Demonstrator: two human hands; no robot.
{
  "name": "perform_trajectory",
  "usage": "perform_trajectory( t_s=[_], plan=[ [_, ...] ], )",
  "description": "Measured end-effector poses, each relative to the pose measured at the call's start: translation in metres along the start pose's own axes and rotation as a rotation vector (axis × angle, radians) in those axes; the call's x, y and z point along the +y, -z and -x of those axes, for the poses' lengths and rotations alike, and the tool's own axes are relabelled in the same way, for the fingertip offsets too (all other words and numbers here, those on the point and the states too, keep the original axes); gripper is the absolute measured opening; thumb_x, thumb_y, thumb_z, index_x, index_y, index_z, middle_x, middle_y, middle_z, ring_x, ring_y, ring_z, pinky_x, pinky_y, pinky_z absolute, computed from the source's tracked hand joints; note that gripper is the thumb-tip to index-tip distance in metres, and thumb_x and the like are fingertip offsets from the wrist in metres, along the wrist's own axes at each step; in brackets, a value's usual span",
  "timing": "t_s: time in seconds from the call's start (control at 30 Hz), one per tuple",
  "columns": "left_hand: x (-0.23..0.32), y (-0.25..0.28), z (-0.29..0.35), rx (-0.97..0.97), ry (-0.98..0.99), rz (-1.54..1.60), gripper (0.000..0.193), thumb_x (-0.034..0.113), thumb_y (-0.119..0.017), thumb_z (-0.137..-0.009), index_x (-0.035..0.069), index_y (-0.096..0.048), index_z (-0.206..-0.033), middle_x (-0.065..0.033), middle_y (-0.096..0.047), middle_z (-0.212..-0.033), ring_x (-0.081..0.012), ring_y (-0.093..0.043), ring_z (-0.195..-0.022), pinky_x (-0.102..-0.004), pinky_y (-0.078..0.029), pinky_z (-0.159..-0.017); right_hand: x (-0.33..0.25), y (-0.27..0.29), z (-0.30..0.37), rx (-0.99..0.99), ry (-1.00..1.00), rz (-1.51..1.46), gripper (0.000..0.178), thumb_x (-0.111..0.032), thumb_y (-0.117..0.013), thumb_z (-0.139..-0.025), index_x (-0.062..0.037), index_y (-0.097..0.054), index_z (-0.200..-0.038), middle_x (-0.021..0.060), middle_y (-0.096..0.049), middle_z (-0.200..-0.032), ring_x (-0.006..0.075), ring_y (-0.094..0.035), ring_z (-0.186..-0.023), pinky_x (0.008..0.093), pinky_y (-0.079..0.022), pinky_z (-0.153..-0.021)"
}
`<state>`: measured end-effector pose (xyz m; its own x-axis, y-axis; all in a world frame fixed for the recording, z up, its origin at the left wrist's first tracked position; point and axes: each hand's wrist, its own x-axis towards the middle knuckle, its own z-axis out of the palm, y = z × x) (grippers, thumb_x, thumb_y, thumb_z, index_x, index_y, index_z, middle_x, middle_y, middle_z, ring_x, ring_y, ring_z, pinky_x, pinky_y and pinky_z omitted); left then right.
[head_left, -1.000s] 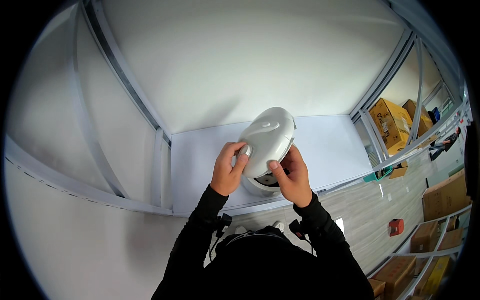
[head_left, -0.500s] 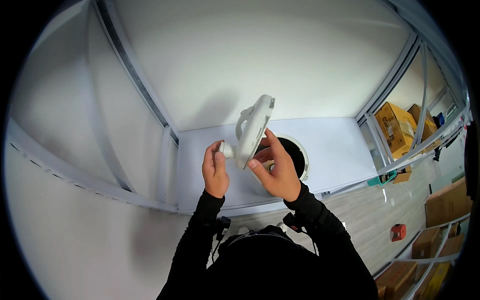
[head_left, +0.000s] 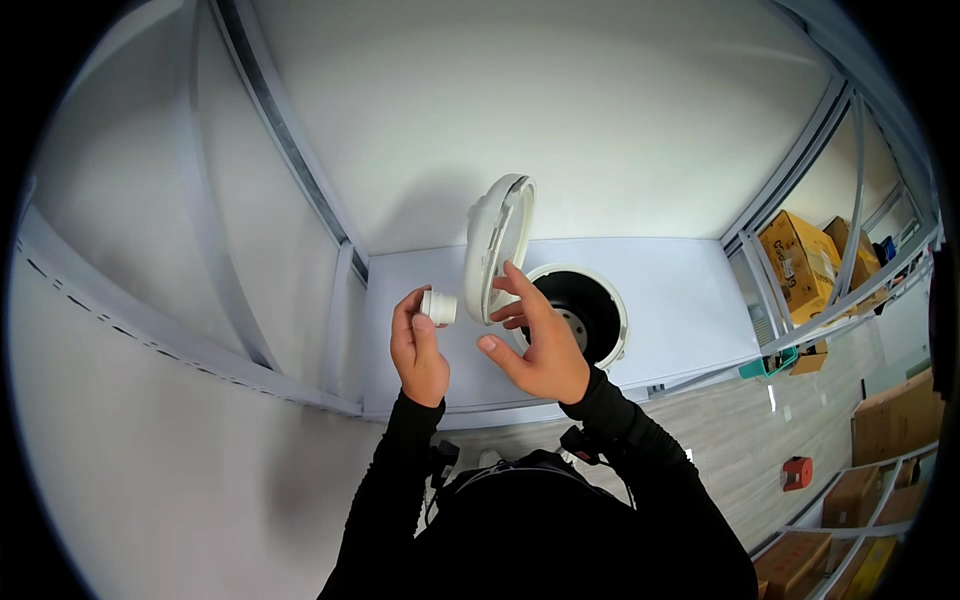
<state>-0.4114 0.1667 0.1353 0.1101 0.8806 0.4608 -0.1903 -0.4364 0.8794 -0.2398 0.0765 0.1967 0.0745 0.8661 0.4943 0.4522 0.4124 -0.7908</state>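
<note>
A small white ribbed cylindrical cap (head_left: 441, 307), perhaps a steam valve, is pinched between the thumb and fingers of my left hand (head_left: 421, 350). To its right, the white rounded lid (head_left: 484, 250) of a rice cooker stands raised on edge. The white-rimmed rice cooker (head_left: 622, 315) sits on the table with its dark inside showing. My right hand (head_left: 545, 350) is in front of the cooker, thumb and fingers spread apart. Its fingertips reach the lid's lower inner side; whether they touch it I cannot tell. That hand and the lid hide the cooker's left part.
The white table (head_left: 680, 290) backs onto a pale wall, with metal frame posts at both sides. Beyond its right end are yellow-brown cardboard boxes (head_left: 800, 262) and a green basket (head_left: 768, 362). A red stool (head_left: 797, 473) stands on the floor near shelves of boxes.
My left hand has drawn slightly left, and the cap now shows a clear gap from the lid. The lid has swung more upright, and my right thumb has come off its edge.
</note>
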Motion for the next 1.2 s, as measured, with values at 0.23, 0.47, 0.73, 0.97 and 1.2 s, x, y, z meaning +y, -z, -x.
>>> perform_trajectory(
  t_s=[0.23,0.47,0.73,0.97,1.2],
  plan=[
    [0.049,-0.016,0.018,-0.094,-0.088,0.052,0.056,0.044,-0.048,-0.112,-0.005,-0.055,-0.139,-0.013,-0.064,-0.127,-0.0198,-0.064,-0.107,-0.0343,-0.049,-0.099,-0.001,0.011,0.014,0.05,0.085,-0.008,0.082,-0.023,-0.079,-0.093,0.0003,-0.035,-0.158,0.019,-0.063,-0.134,0.0262,-0.069,-0.096,0.0365,-0.055,-0.084],
    [0.049,-0.048,0.038,-0.38,-0.074,0.079,0.055,0.037,-0.059,-0.109,-0.007,-0.054,-0.143,-0.0137,-0.067,-0.126,-0.0203,-0.064,-0.114,-0.0348,-0.049,-0.102,-0.008,0.047,0.042,0.03,0.15,-0.045,0.05,-0.022,-0.076,-0.094,0.0004,-0.059,-0.134,0.0143,-0.069,-0.107,0.0245,-0.068,-0.085,0.0341,-0.055,-0.074],
    [0.064,-0.132,0.067,-0.521,0.038,0.099,0.053,0.033,-0.065,-0.106,-0.004,-0.056,-0.142,-0.0182,-0.071,-0.127,-0.0256,-0.071,-0.113,-0.0376,-0.054,-0.1,-0.008,0.118,0.09,0.279,0.119,0.099,0.037,-0.012,-0.079,-0.093,0.0,-0.064,-0.124,0.0126,-0.068,-0.101,0.0227,-0.065,-0.085,0.0338,-0.054,-0.077],
    [0.067,-0.234,0.123,-0.68,0.036,0.072,0.05,0.028,-0.066,-0.104,-0.004,-0.056,-0.141,-0.0174,-0.073,-0.117,-0.0255,-0.071,-0.105,-0.0379,-0.054,-0.095,-0.002,0.216,0.169,0.391,0.089,0.208,0.036,-0.008,-0.08,-0.09,-0.0006,-0.066,-0.122,0.0125,-0.065,-0.101,0.0239,-0.064,-0.086,0.0332,-0.055,-0.076],
    [0.065,-0.339,0.192,-0.761,0.058,0.12,0.046,0.021,-0.067,-0.102,-0.004,-0.056,-0.139,-0.0161,-0.073,-0.115,-0.0234,-0.07,-0.102,-0.0373,-0.055,-0.093,0.005,0.305,0.258,0.441,-0.07,0.245,0.034,-0.006,-0.078,-0.091,0.0001,-0.064,-0.122,0.012,-0.063,-0.105,0.0232,-0.064,-0.087,0.0345,-0.053,-0.078]
  ],
)
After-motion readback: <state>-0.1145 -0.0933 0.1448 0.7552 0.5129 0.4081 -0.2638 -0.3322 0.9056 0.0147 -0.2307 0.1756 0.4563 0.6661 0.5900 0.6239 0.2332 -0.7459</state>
